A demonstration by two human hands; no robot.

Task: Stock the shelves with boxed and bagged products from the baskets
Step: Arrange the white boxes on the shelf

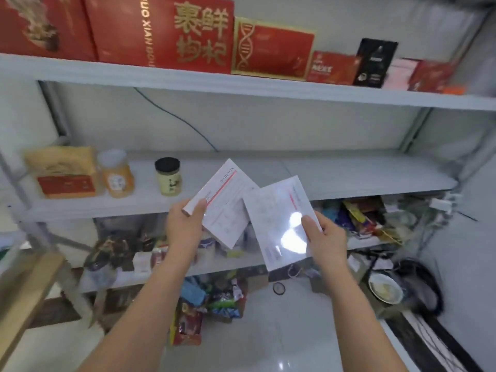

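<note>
Shelving unit (pixel 241 89), white metal, fills the frame across several tiers. Top tier carries a row of boxes: large red box with gold characters (pixel 161 33) at left-centre, gold-edged red box with a helix motif (pixel 273 49) just beside it, then smaller red boxes, one black box (pixel 374 63) and a pink one toward the right. Middle shelf (pixel 349 175) is mostly bare; at its left end stand a tan-and-red carton (pixel 63 171), an amber jar with a pale lid (pixel 116 174) and a small yellow jar with a black lid (pixel 168 177), the three near one another. Lower tiers are crowded with mixed packets, blurred. Floor below holds a pile of bagged snacks (pixel 209 302); container under them cannot be made out.

Right-hand white box (pixel 281 224), flat, glossy with strong glare, tilted, held in front of the middle shelf edge. Left-hand white box (pixel 225 205), flat with a red stripe, tilted the other way, its right corner tucked behind the other box. Neither box rests on the shelf.

Left hand (pixel 185 224) is clamped on the left-hand white box at its lower-left corner, thumb on the face. Right hand (pixel 326 234) grips the right-hand white box at its right edge, thumb on top.
</note>
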